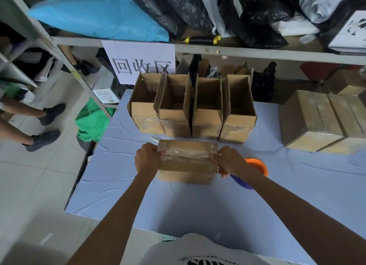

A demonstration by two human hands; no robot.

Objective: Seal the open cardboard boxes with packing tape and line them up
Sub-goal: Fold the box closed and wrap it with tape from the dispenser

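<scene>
A closed cardboard box (pixel 187 161) lies in the middle of the blue table (pixel 198 205), with clear tape running along its top seam. My left hand (pixel 147 157) grips its left end, fingers curled over the top edge. My right hand (pixel 227 160) grips its right end the same way. Behind it stand several open cardboard boxes (pixel 198 110) in a row, flaps up. Two sealed boxes (pixel 320 120) sit side by side at the right. An orange and blue tape dispenser (pixel 257 166) lies just right of my right wrist, partly hidden by it.
A metal shelf (pixel 237 50) with black and blue bags runs along the back, a paper sign (pixel 140 60) hanging from it. A yellow-black tool (pixel 202 40) lies on the shelf. Another person's legs (pixel 29 122) stand at the left on the tiled floor. A green bag (pixel 91 122) sits by the table's left corner.
</scene>
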